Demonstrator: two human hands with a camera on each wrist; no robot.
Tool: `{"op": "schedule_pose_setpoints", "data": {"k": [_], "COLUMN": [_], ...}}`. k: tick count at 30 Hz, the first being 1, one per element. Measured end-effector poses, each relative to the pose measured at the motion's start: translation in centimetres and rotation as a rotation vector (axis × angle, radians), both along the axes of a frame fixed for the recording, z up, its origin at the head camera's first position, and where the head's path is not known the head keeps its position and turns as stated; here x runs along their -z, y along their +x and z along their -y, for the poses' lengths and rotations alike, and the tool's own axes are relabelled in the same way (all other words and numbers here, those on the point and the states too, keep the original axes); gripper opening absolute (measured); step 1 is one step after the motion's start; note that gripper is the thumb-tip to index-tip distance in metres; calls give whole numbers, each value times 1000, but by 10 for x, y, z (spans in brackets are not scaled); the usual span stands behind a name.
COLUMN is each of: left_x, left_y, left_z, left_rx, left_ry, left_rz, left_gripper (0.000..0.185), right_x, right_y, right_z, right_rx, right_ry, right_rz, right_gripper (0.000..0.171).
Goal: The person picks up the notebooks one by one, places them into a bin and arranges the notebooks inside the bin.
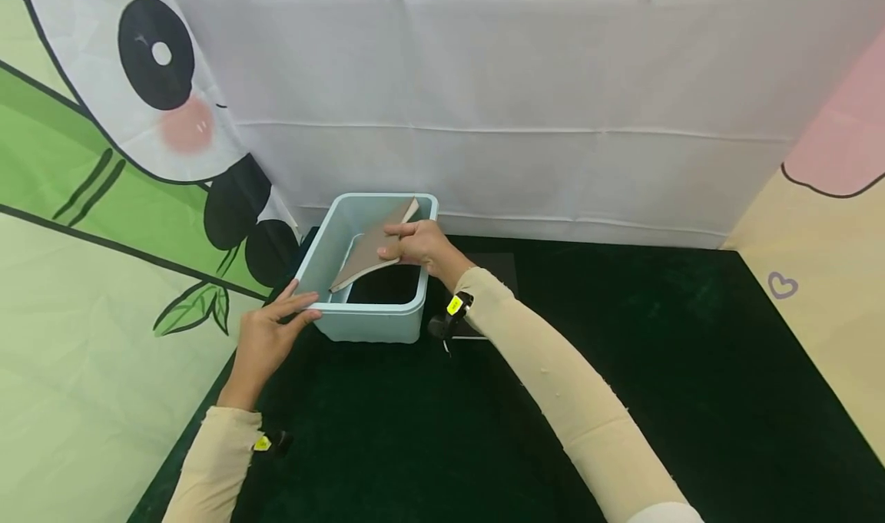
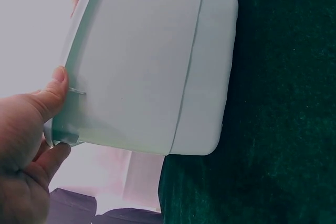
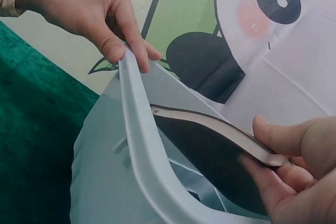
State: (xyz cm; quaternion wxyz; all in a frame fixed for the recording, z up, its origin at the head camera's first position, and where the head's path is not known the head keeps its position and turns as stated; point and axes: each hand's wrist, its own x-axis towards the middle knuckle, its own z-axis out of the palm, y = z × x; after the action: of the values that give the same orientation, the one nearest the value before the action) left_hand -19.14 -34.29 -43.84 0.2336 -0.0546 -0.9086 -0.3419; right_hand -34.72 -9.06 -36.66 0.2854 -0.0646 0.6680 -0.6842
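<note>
A light blue plastic bin (image 1: 366, 327) stands at the back left of the table. My left hand (image 1: 266, 346) pinches its rim at the near left corner, thumb on the outside, as the left wrist view shows. My right hand (image 1: 422, 248) holds a thin notebook (image 1: 366, 254) with a brownish cover by its right edge, thumb on one face and fingers under the other. The notebook slants inside the bin's opening, its pale page edge (image 3: 220, 127) and dark underside showing in the right wrist view. Below it, something dark (image 1: 383, 286) lies on the bin's floor.
A dark green cloth (image 1: 415, 431) covers the table. Right of the bin, partly behind my right wrist, lies a dark flat thing (image 1: 501, 269) with a pale near edge. A white fabric backdrop (image 1: 518, 85) rises behind, and a printed panda cloth (image 1: 138, 239) hangs at left.
</note>
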Motion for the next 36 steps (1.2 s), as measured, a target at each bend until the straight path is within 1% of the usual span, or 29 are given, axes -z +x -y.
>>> {"op": "schedule_pose_setpoints", "data": {"k": [9,12,20,24,28,32,36], "left_x": [5,5,3,3,3,3,3], "left_y": [-1,-1,0,1,1,2,3], "left_z": [0,0,2,3,5,6,7], "left_rx": [1,3,-2,9,21,16,18], "left_ry": [-2,-2,-4,5,15,5,3], "left_rz": [-24,-28,-14,-13,-14,-18,-26], "left_gripper": [30,30,31,31,31,31,31], "right_x": [4,4,3,4,1,-6,-15], "right_y": [-1,0,4,7,10,10,9], "right_z": [6,8,8,5,-3,-16,-35], "right_rx": [-16,-27,-124,-174,-195,-169,-152], "right_ry": [25,45,100,137,165,150,76], "right_rz": [19,28,-7,-23,-60,-91,-92], "right_gripper": [61,59,56,47,40,38,41]}}
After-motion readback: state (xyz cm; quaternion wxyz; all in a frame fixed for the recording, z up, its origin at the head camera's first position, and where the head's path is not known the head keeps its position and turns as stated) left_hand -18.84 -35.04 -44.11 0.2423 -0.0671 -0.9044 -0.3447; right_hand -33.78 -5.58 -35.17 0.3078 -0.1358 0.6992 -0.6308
